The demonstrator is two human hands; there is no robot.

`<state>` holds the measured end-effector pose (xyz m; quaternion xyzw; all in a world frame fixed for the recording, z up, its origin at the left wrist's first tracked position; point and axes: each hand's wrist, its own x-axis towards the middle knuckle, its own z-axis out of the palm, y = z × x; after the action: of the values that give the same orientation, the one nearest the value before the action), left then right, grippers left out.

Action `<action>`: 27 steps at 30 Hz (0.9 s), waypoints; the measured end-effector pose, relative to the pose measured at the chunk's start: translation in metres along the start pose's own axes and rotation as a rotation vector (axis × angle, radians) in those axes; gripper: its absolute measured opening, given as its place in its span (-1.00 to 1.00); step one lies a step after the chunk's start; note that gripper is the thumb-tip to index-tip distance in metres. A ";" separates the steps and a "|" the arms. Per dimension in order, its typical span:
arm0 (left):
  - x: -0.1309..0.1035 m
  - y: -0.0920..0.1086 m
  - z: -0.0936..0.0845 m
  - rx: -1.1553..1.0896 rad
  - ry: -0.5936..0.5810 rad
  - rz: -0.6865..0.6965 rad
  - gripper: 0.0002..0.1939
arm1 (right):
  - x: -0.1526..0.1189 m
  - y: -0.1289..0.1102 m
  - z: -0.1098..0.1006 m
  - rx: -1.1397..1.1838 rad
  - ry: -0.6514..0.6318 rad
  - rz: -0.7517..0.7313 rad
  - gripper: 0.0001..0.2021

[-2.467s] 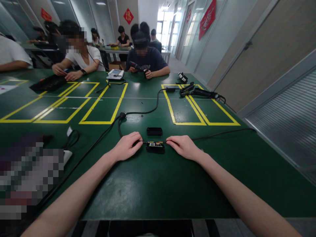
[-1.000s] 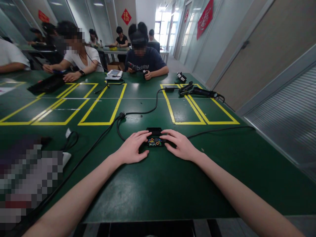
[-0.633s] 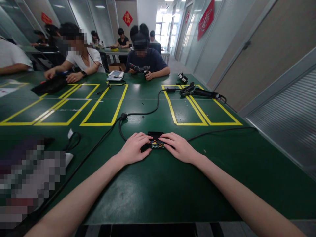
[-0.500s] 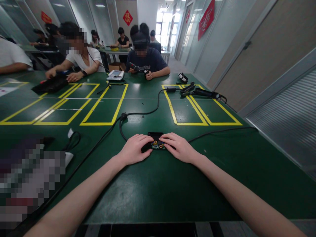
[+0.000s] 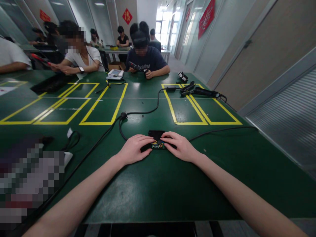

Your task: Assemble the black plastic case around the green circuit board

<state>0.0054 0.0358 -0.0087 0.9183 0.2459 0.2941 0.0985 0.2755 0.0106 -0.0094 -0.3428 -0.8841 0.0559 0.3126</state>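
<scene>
A small black device (image 5: 156,134) rests on the green table in front of me, its inside exposed: a circuit board (image 5: 158,145) with two orange-ringed round parts. From the left, my left hand (image 5: 136,148) grips the device's side between thumb and fingers. On the opposite side, my right hand (image 5: 179,146) has its fingertips on the device's right part, by the board. The fingers partly cover both ends of the device.
Black cables (image 5: 123,115) cross the green table (image 5: 158,194) beside my left arm and beyond the device. Yellow tape rectangles (image 5: 96,123) mark the surface. Black tools (image 5: 203,92) lie at the back right. Blurred items (image 5: 29,184) are at the left. Several people sit beyond.
My hands stay nearly in place on the device, with slight finger shifts at the right. The person in white at the left has raised their hands from the black tray, near a red object.
</scene>
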 end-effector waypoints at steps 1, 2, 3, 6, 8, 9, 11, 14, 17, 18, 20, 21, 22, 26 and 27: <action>0.000 0.000 0.000 0.000 0.004 0.001 -0.68 | 0.000 0.000 0.000 0.000 0.001 0.003 -0.75; -0.001 -0.001 0.000 0.000 0.008 0.002 -0.68 | 0.000 0.000 0.000 0.002 0.000 0.006 -0.75; -0.001 -0.001 0.001 0.000 0.012 0.005 -0.67 | 0.000 0.000 0.000 0.004 -0.004 0.008 -0.75; -0.001 -0.003 0.001 -0.013 0.015 0.014 -0.67 | -0.001 0.001 0.000 0.015 -0.008 0.015 -0.74; -0.001 -0.004 0.001 -0.027 0.024 0.015 -0.67 | -0.001 0.001 0.000 0.018 -0.004 0.019 -0.74; -0.001 -0.004 0.001 -0.034 0.033 0.018 -0.67 | -0.001 0.002 0.000 0.018 -0.002 0.020 -0.74; -0.001 -0.004 0.001 -0.044 0.048 0.031 -0.68 | -0.002 0.002 0.000 0.018 0.003 0.018 -0.74; -0.001 -0.004 0.001 -0.041 0.065 0.052 -0.69 | -0.002 0.003 -0.001 0.026 0.021 0.009 -0.74; -0.001 -0.004 0.001 -0.033 0.081 0.058 -0.72 | -0.002 0.001 -0.002 0.059 0.056 0.019 -0.73; -0.001 -0.004 0.001 -0.035 0.085 0.058 -0.74 | -0.002 0.000 -0.003 0.082 0.068 0.034 -0.73; -0.001 -0.004 0.001 -0.040 0.087 0.059 -0.75 | -0.002 -0.002 -0.003 0.150 0.090 0.085 -0.71; -0.001 -0.005 0.001 -0.040 0.088 0.062 -0.75 | -0.002 -0.003 -0.003 0.193 0.102 0.121 -0.70; -0.001 -0.005 0.001 -0.038 0.089 0.066 -0.75 | -0.003 -0.005 -0.003 0.242 0.116 0.164 -0.66; -0.001 -0.004 0.001 -0.030 0.099 0.080 -0.76 | -0.003 -0.008 -0.002 0.464 0.179 0.373 -0.56; -0.001 -0.004 0.001 -0.029 0.099 0.080 -0.77 | -0.003 -0.009 -0.002 0.514 0.190 0.427 -0.56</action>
<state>0.0035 0.0389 -0.0110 0.9103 0.2092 0.3463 0.0876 0.2733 0.0019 -0.0068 -0.4337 -0.7166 0.3085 0.4508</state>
